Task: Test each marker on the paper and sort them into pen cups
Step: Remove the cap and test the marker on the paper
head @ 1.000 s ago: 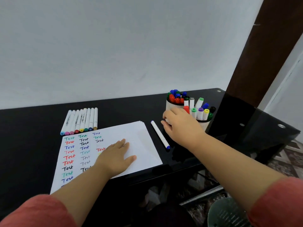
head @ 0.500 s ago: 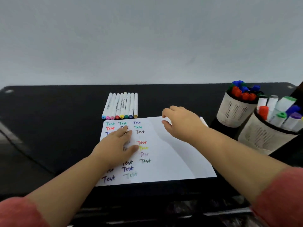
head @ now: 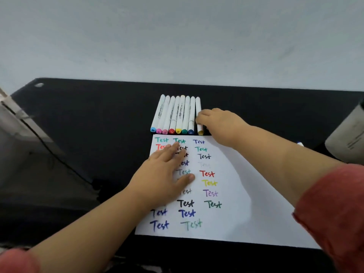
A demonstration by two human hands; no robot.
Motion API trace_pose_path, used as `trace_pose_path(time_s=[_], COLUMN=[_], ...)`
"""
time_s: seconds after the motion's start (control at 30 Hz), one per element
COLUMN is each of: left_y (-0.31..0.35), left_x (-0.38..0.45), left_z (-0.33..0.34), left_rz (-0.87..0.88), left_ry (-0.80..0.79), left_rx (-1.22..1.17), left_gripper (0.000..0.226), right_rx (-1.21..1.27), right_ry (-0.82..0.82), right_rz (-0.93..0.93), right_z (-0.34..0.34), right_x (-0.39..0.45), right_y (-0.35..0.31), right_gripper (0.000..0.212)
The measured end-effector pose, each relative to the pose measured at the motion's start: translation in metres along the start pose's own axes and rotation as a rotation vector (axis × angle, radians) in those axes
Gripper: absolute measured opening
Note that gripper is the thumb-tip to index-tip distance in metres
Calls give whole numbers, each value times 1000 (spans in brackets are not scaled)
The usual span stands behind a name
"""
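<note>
A white paper sheet [head: 246,209] covered with coloured "Test" words lies on the black table [head: 98,119]. My left hand [head: 163,174] rests flat on its left part, fingers straight. Just beyond the sheet's far edge lies a row of several white markers [head: 173,115] with coloured caps toward me. My right hand [head: 218,123] is at the row's right end, fingertips curled onto the ochre-capped marker [head: 200,131]. One pen cup [head: 346,138] shows at the right edge, its top cut off.
The white end of a loose marker [head: 300,144] peeks out beyond my right forearm. The table's left corner has a metal stud [head: 39,85], with floor and a grey object [head: 13,123] beyond it. A pale wall [head: 177,36] backs the table.
My view swung left, so the cups slid out to the right. My right hand left the cups and the loose marker and reached across to the marker row's right end. The left hand stayed on the paper.
</note>
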State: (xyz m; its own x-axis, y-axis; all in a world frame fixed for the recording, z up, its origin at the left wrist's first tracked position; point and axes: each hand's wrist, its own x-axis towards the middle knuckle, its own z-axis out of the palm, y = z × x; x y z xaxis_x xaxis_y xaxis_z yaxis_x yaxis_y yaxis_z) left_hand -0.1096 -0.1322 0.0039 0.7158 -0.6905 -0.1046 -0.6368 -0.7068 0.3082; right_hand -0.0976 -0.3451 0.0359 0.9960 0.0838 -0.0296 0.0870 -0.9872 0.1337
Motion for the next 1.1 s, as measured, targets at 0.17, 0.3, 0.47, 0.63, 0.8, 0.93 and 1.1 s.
trace_pose_path(time_s=[0.17, 0.3, 0.47, 0.63, 0.8, 0.93, 1.1], left_y=[-1, -3, 0, 9, 30, 48, 56], left_x=[0, 0, -1, -4, -21, -49, -76], left_z=[1, 2, -1, -11, -16, -13, -2], left_rz=[4, 3, 16, 2, -133, -188, -210], left_ry=[5, 2, -39, -89, 17, 143, 216], left_rx=[-4, 4, 90, 191, -142, -666, -963], left_gripper=[70, 70, 71, 72, 70, 51, 18], right_rx=[-114, -118, 304, 1031, 1472, 1690, 2001], right_ry=[-52, -42, 340, 682, 871, 894, 822], right_rz=[-91, -40, 202, 432, 566, 712, 717], right_z=[-1, -1, -4, -10, -15, -14, -11], right_x=[6, 3, -24, -75, -124, -146, -157], right_y=[2, 9, 5, -32, -65, -79, -90], right_gripper=[52, 55, 28, 14, 16, 12, 15])
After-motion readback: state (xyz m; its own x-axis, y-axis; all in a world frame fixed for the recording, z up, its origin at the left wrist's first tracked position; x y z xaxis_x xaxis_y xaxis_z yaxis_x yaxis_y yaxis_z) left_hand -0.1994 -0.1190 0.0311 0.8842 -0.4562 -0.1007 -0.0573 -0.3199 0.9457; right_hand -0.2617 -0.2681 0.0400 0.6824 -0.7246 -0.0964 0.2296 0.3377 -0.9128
